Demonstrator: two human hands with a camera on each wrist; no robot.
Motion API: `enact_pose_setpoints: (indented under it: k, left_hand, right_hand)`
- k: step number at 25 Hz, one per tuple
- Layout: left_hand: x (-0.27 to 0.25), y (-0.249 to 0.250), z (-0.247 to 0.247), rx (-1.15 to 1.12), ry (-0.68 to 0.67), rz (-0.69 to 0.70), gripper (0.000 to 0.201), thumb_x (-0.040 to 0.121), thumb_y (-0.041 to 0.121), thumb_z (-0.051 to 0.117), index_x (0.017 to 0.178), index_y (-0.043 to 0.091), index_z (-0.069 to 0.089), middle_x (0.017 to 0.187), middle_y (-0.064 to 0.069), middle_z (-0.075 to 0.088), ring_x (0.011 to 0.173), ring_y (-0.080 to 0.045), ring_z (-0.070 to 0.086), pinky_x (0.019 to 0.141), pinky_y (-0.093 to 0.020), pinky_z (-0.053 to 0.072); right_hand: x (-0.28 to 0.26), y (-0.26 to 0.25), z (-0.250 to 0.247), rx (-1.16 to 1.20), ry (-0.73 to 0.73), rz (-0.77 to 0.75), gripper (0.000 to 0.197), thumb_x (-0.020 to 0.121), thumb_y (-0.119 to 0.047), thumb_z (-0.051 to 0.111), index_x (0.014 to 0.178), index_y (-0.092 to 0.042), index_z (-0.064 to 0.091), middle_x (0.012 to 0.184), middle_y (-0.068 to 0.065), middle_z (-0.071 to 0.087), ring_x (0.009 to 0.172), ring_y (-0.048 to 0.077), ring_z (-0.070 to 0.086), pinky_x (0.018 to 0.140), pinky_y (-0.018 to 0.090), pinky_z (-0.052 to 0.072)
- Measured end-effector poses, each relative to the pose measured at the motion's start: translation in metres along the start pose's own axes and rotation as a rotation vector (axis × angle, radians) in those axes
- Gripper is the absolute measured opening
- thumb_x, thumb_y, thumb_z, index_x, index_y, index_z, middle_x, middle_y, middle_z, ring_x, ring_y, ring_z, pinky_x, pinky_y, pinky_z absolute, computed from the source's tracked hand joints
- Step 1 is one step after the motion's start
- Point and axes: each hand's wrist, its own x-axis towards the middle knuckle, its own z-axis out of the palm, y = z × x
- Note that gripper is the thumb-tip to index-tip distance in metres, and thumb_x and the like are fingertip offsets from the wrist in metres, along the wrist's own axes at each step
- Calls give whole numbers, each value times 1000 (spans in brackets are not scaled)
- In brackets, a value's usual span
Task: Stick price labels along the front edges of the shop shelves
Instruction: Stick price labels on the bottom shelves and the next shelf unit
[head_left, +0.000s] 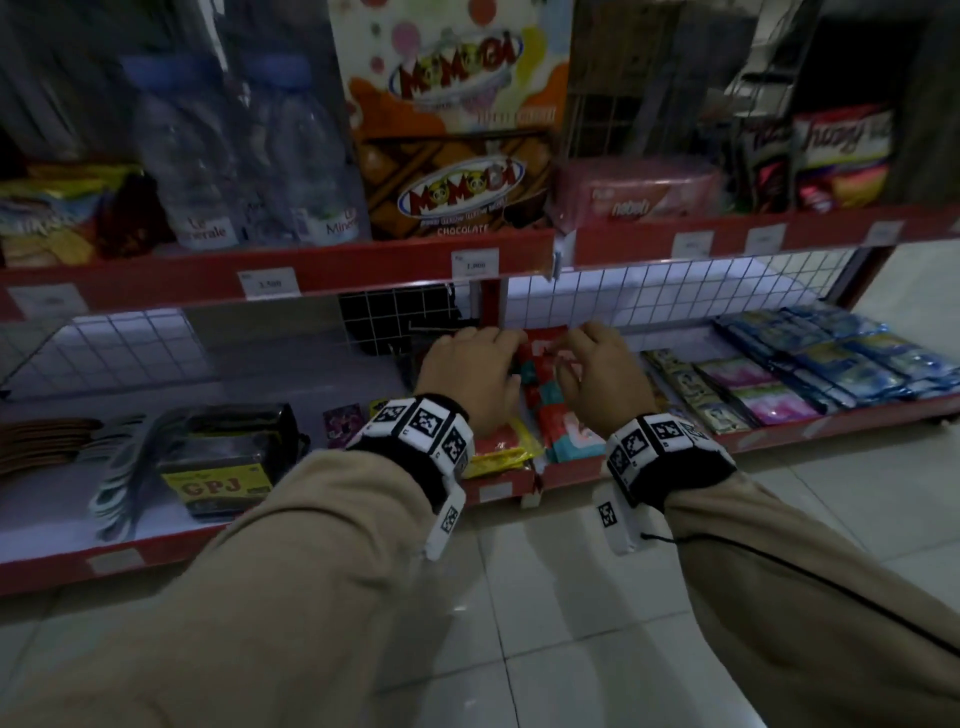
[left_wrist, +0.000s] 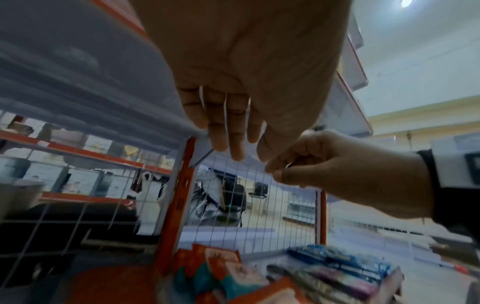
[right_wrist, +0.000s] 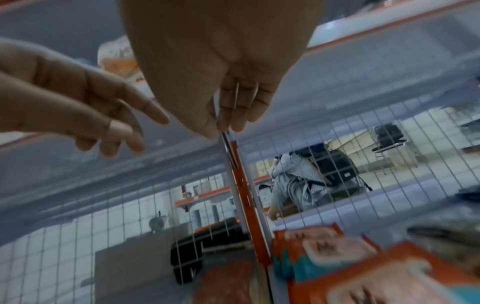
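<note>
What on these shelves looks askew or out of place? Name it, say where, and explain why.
On the lower shelf, the red and teal packets between the left hand and right hand lie jumbled and overlapping, unlike the neat rows of blue sachets. At the upper shelf joint, one white label hangs crooked.

Small white price labels (head_left: 475, 261) sat flat along the red front edge of the upper shelf (head_left: 363, 265), well apart; one read 1.000, another (head_left: 269, 282) 3.500. Paler, blurred labels (head_left: 494, 491) were on the lower shelf's red edge (head_left: 779, 434).
</note>
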Motion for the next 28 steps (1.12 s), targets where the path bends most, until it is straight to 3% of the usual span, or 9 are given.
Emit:
enact_pose_setpoints:
  k: [2,8,14,21,25,28]
  left_hand:
    - [13,3,-26,-44,47,24,46,92,36,49,136,24,42,129,-1,54,117,-25,49,96,-39,40]
    - [36,11,-72,-96,137,115,41,88,35,54,126,23,48,118,1,56,110,-23,50,90,-37,43]
    - [58,19,-86,-18,147,103,46,86,36,55,129,20,46,124,-3,46,116,-24,40,92,-38,41]
    - [97,58,-48,162,236,61,42,86,36,53,124,17,48,125,-4,44,114,-24,39,93,-37,34]
    - [119,78,-24,215,379,-44,43,88,44,50,120,17,47,121,-4,47,110,-25,42,91,-37,32]
    - [131,91,-16,231,425,-122,42,86,50,53,114,19,50,116,-3,51,108,-26,43,91,-40,31]
  right_hand:
    - [16,-6,-18,-15,25,-4,18,81,-5,61,99,-3,65,97,17,57,94,33,53,72,34,42]
    - [44,-5,-57,-92,133,82,18,85,-10,60,103,-5,63,100,16,57,95,33,53,74,36,43]
    - [48,18,-80,-159,187,186,32,86,-13,60,117,-5,60,112,16,57,106,35,50,83,41,45]
    - [57,78,-88,-181,228,26,34,85,-17,62,118,-11,60,108,13,58,99,34,50,80,43,47]
    - [64,103,-80,-196,312,-128,30,85,-25,59,111,-10,61,102,13,57,93,31,49,77,38,43]
    - [71,109,-80,-185,302,-157,33,83,-32,59,107,-9,61,104,15,55,95,33,48,77,41,42]
